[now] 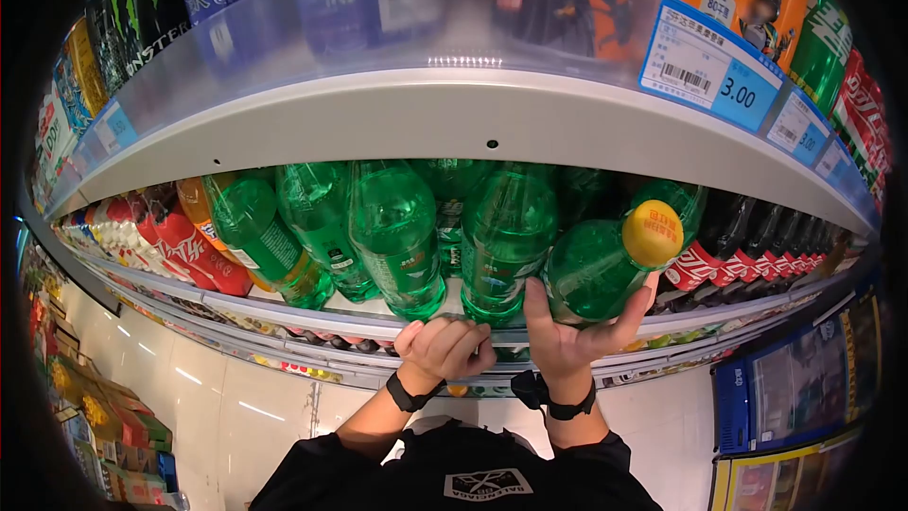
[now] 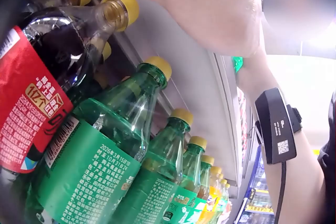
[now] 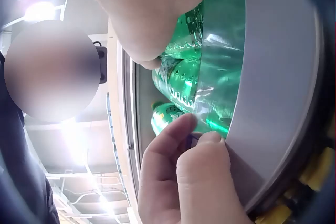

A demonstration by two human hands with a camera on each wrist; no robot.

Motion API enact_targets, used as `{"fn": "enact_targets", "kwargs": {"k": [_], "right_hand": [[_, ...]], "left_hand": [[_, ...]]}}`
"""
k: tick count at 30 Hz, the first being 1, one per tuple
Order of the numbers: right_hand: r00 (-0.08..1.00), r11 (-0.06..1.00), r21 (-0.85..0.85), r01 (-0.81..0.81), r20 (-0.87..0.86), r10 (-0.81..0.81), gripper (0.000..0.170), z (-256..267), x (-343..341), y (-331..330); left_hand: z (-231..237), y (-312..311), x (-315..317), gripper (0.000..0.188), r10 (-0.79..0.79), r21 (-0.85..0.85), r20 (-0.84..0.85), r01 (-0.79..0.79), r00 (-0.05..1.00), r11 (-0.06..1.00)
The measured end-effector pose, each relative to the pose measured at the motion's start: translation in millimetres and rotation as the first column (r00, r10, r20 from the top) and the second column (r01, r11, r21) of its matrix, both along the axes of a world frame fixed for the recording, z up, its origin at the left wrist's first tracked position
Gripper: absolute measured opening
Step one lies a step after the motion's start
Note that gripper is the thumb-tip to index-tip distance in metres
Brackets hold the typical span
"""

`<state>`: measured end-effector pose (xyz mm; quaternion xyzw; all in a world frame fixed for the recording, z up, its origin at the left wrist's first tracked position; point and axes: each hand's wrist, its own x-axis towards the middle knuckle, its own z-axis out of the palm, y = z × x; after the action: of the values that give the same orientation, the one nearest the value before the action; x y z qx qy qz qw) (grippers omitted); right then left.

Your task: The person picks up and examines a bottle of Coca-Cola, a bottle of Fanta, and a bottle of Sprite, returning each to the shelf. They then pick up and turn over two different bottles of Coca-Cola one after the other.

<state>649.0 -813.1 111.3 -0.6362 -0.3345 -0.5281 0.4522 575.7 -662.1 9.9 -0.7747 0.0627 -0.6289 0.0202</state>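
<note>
In the head view, a green soda bottle (image 1: 591, 270) with a yellow cap (image 1: 653, 233) leans out from the shelf, cap toward me. My right hand (image 1: 572, 345) holds it low down, thumb on one side of the base and fingers on the other. To its left, my left hand (image 1: 443, 350) grips the shelf's front edge with curled fingers. The right wrist view shows that hand's thumb and fingers at the clear front strip (image 3: 223, 50), with green bottles behind it. Several upright green bottles (image 1: 392, 237) stand left of the held one.
A white upper shelf (image 1: 426, 114) with a clear lip and price tags (image 1: 714, 71) overhangs the bottles closely. Red-labelled cola bottles (image 1: 738, 260) stand to the right, more red-labelled ones (image 1: 180, 246) at the left. Stacked goods (image 1: 113, 416) line the aisle floor.
</note>
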Motion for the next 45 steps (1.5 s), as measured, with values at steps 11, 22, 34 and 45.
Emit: {"fn": "enact_targets", "kwargs": {"k": [11, 22, 34, 45], "right_hand": [[0.996, 1.0, 0.017, 0.006, 0.092, -0.007, 0.092, 15, -2, -4], [0.967, 0.932, -0.264, 0.25, 0.032, -0.251, 0.052, 77, -4, -17], [0.947, 0.914, -0.246, 0.322, 0.065, -0.316, 0.045, 76, 6, -12], [0.948, 0.892, -0.324, 0.316, 0.06, -0.314, 0.056, 50, -64, -57]], "left_hand": [[1, -2, 0, 0.026, -0.021, -0.041, 0.039, 0.023, 0.999, 0.999], [7, -2, -7, 0.021, -0.015, -0.028, -0.051, 0.013, 0.999, 1.0], [19, -16, -21, 0.031, -0.195, -0.212, -0.114, 0.168, 0.974, 0.963], [30, -13, -37, 0.043, -0.287, -0.278, -0.18, 0.231, 0.941, 0.933]]}}
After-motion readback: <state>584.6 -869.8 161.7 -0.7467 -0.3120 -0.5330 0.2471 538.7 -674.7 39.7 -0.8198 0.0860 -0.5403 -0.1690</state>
